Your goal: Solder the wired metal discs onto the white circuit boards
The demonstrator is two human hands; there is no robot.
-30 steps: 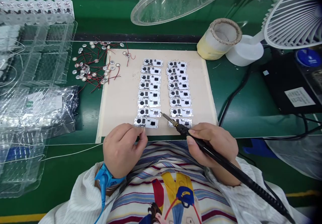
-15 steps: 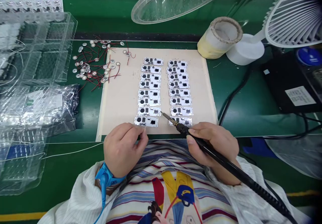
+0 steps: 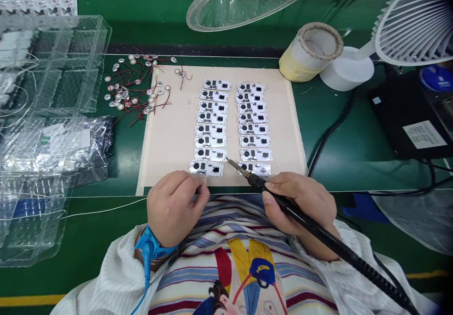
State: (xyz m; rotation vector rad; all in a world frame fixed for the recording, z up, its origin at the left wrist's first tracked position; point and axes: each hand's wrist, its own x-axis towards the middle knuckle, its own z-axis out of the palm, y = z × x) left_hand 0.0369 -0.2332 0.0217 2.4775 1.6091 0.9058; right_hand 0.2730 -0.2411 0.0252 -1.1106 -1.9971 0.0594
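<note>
My right hand is wrapped round the black grip of a soldering iron. Its tip points up and left, close to the right end of a white circuit board in the left column. My left hand, with a blue wrist strap, pinches the end of thin solder wire, which trails off to the left. That hand sits just below the nearest board of the left column. A second column of boards lies to the right. All rest on a beige sheet.
Small metal discs with red wires lie in a pile at the left. Clear plastic trays and a silvery bag are farther left. A cardboard-rimmed roll, a white fan and a black box stand right. A clear hood hangs above.
The view has shifted very slightly. Both hands, the soldering iron and the boards keep nearly the same places relative to each other.
</note>
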